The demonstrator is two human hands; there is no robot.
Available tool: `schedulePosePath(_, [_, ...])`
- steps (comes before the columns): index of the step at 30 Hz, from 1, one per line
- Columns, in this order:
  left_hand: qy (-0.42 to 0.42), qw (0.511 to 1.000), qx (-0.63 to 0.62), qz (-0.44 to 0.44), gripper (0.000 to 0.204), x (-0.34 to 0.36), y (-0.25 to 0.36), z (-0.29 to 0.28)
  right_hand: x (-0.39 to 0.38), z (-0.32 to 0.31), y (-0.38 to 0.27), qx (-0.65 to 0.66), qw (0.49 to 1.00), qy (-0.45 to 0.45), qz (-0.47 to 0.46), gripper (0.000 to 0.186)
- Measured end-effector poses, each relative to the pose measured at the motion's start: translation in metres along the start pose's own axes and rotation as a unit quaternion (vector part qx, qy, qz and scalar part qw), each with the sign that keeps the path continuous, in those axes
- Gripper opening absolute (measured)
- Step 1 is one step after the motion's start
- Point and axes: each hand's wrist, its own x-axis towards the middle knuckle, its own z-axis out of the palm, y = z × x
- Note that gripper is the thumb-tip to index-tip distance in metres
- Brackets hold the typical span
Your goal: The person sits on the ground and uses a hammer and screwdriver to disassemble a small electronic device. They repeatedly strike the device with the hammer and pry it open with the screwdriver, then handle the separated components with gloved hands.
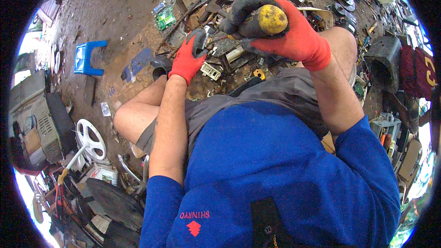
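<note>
My right hand, in a red glove with a dark palm, is wrapped round a tool with a thick black handle and a scuffed yellow rounded butt. The butt faces up toward me; the tool's working end is hidden. Lower and to the left, my left hand, gloved alike, is closed with fingers and thumb drawn together. A small pale piece shows at its fingertips, too little to name. Beneath both hands lies a heap of scrap metal and plastic bits, with a pale slotted plastic part close to my left hand.
A green circuit board lies beyond my left hand. A blue plastic stool stands on the muddy ground to the left. A white spoked wheel and a grey casing are at lower left. A dark hollow housing sits at right, by my knee.
</note>
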Motion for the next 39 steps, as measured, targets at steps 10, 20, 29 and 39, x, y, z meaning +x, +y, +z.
schedulePosePath(10, [0.03, 0.998, -0.004, 0.049, 0.07, 0.001, -0.003, 0.002, 0.006, 0.006, 0.009, 0.01, 1.0, -0.004, 0.027, 0.051])
schedulePosePath(20, [0.107, 0.984, 0.09, 0.115, 0.064, -0.005, 0.021, -0.009, 0.029, 0.017, -0.002, -0.032, 0.999, 0.006, -0.024, 0.059])
schedulePosePath(29, [-0.023, 0.987, 0.151, -0.053, 0.041, 0.0, 0.03, -0.015, 0.032, 0.02, -0.003, -0.06, 0.997, -0.047, 0.033, 0.078])
schedulePosePath(39, [0.138, 0.986, -0.011, 0.091, 0.025, -0.014, 0.015, 0.002, -0.037, 0.02, 0.108, -0.452, 0.842, -0.006, 0.295, 0.055])
